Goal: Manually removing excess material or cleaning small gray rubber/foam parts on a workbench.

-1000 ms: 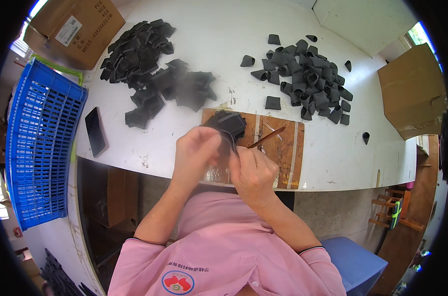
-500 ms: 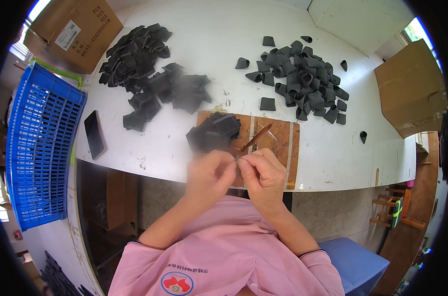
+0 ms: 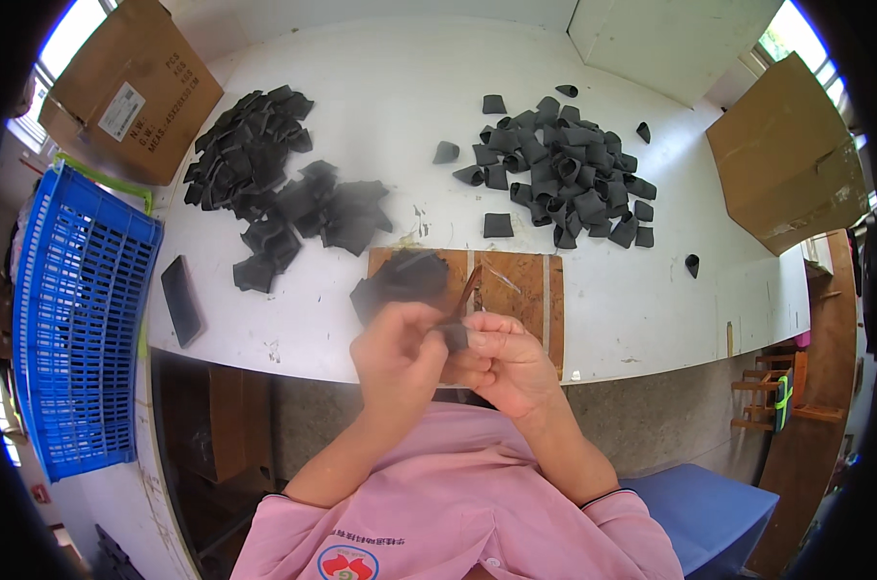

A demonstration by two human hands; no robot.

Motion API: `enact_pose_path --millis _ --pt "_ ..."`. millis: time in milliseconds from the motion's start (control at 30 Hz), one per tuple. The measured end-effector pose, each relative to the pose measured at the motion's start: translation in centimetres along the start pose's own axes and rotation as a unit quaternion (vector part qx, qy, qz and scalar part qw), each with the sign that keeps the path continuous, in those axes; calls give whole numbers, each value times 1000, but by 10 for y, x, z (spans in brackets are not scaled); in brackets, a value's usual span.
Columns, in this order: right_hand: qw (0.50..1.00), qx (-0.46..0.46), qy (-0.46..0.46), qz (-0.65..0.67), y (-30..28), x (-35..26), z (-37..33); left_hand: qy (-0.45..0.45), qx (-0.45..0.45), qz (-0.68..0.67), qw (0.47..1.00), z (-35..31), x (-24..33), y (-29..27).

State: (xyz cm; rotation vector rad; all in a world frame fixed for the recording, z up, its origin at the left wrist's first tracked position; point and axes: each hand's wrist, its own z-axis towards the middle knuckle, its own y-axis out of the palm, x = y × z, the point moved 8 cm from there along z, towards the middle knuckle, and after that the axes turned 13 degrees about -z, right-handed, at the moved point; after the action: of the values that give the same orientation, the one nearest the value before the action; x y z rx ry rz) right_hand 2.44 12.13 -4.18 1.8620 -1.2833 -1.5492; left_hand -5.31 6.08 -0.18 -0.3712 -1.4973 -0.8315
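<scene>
Small black piece (image 3: 455,336): sits pinched between left hand (image 3: 397,356) and right hand (image 3: 513,365), above brown board (image 3: 543,300) on white desk (image 3: 651,314). Grip narrow on both sides, closed on that piece. Just beyond the hands: slim brown tool (image 3: 472,284), lower end hidden; cannot tell whether touched. Farther out: heap of flat black pieces (image 3: 245,155) at left, heap of curled black pieces (image 3: 578,174) at right.

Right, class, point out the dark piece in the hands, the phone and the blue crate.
Dark piece (image 3: 455,335): head view, visible face.
Phone (image 3: 181,302): head view, upper face.
Blue crate (image 3: 86,321): head view, latticed wall.
</scene>
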Motion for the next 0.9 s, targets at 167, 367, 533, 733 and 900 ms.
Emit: enact_pose_path --millis 167,367,533,733,900 --pt "975 5 -49 -217 20 -32 -8 -58 45 -174 982 11 15 6" --pt "913 5 -142 -382 68 -103 3 -253 -167 -627 718 29 46 46" --pt "947 -47 -99 -302 30 -70 18 -266 -135 -551 779 26 -4 34" --pt "797 94 -266 -534 40 -103 4 109 -25 -66 992 37 58 22" --pt "818 90 -238 -516 45 -101 4 42 -110 -18 993 45 52 25"
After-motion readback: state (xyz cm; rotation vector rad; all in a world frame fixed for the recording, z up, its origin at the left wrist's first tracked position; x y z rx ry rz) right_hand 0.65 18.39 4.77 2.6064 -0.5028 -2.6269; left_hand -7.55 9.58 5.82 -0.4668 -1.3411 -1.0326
